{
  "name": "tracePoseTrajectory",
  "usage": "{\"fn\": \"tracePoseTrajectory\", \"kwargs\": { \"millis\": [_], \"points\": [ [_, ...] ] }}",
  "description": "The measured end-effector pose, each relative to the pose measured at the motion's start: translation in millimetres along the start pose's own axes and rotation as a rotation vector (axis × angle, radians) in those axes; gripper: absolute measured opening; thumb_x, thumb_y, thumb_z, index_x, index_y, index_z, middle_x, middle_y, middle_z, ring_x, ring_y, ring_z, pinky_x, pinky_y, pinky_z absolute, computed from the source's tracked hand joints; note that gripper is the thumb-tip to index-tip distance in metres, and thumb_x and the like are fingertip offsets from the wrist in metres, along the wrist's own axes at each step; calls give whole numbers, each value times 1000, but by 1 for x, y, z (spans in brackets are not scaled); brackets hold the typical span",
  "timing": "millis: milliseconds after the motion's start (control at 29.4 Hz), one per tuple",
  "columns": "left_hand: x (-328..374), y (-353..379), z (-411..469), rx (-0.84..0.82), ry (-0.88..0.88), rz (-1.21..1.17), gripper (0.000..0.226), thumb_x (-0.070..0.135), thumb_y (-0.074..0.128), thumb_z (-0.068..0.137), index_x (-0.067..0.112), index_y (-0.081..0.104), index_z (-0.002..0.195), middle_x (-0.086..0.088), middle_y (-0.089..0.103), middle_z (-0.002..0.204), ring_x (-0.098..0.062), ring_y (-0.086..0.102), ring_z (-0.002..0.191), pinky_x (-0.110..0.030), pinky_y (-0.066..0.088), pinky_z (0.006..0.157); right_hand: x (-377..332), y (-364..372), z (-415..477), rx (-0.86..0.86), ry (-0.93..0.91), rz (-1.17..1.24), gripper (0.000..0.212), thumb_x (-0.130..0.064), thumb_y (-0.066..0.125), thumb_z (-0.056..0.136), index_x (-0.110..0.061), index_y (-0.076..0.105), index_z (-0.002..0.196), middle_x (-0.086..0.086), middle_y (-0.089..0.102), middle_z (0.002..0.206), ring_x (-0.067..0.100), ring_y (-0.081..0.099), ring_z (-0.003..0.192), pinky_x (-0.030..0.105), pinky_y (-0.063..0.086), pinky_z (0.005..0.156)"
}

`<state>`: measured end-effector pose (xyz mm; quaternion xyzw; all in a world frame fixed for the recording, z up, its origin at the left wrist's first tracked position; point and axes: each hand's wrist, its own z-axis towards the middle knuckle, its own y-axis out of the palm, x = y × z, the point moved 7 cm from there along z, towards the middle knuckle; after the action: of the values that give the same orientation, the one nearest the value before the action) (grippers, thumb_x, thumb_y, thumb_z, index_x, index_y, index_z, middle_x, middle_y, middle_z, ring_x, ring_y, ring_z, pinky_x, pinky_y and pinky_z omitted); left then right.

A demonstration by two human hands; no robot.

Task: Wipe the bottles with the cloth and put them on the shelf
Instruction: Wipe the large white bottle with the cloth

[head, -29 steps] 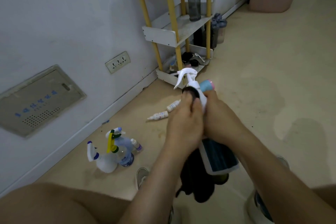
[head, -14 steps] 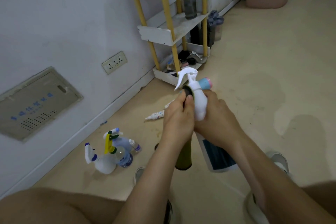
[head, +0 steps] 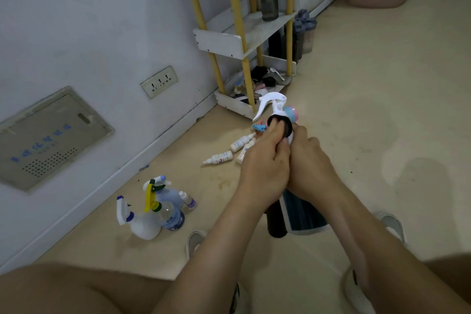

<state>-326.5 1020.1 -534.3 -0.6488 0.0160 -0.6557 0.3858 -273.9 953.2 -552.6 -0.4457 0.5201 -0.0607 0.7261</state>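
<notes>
Since half a second ago our left hand [head: 265, 168] has slid down the white trigger spray bottle [head: 274, 104], fingers pinching dark cloth [head: 276, 214]; right hand [head: 309, 163] clamps the bottle at 3 o'clock.

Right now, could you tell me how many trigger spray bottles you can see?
4: one white-triggered bottle held in both hands, and three standing clustered on the floor by the wall: white, yellow-triggered, pale blue. Others may be hidden.

Both hands [head: 288, 166] clasped together, forearms extended forward.
</notes>
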Motion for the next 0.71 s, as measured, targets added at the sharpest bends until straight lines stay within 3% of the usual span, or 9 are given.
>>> {"fn": "tracePoseTrajectory", "kwargs": {
  "millis": [136, 238, 340, 408, 511, 613, 715],
  "points": [
    [-8, -8, 24, -21, -128, -14, 39, 25, 38, 104, 29, 45, 141, 12, 56, 122, -9, 52, 111, -25, 39, 90, -13, 8, -8, -3, -88, 150, 38, -20, 62, 91, -18, 40, 121, 4, 55, 107, 9, 52, 75, 19, 40, 57],
    [-18, -18, 29, -2, -237, -228, 30, 25, 42, 103, 22, 59, 128, 4, 66, 109, -10, 61, 98, -23, 47, 82, -9, 14, -10, -79, 3, 548, 43, -18, 76, 81, -34, 44, 105, -4, 64, 100, 7, 66, 85, 24, 56, 71],
    [-30, -23, 16, 12, -404, -586, 30, 31, 48, 102, 11, 66, 115, -12, 72, 100, -18, 69, 85, -31, 58, 73, -6, 16, -9, -233, 128, 750, 51, -25, 76, 82, -29, 43, 121, -1, 63, 110, 14, 68, 95, 41, 58, 84],
    [-35, -24, 6, 59, -496, -716, 40, 40, 51, 99, 6, 65, 114, -21, 70, 105, -25, 69, 87, -39, 58, 75, -7, 17, -6, -272, 179, 832, 54, -32, 72, 85, -27, 40, 128, 3, 61, 115, 20, 68, 97, 43, 58, 84],
    [-37, -19, -6, 68, -533, -693, 44, 52, 50, 96, 18, 62, 121, -14, 70, 110, -24, 72, 91, -38, 60, 71, -5, 15, 0, -175, 196, 905, 52, -39, 67, 88, -33, 40, 133, 0, 61, 114, 17, 70, 91, 35, 58, 75],
    [-32, -17, -15, 15, -379, -485, 37, 55, 43, 98, 34, 54, 126, -1, 67, 116, -18, 70, 94, -36, 58, 74, -2, 15, 0, -47, 236, 961, 46, -38, 66, 90, -29, 48, 131, -2, 65, 109, 11, 71, 85, 27, 57, 67],
    [-28, -17, -22, -16, -252, -351, 40, 49, 45, 98, 41, 46, 137, 8, 64, 121, -10, 67, 101, -34, 58, 84, 7, 10, 8, 73, 245, 908, 39, -36, 67, 89, -24, 55, 124, 3, 65, 110, 17, 69, 90, 34, 59, 73]
  ]
}}
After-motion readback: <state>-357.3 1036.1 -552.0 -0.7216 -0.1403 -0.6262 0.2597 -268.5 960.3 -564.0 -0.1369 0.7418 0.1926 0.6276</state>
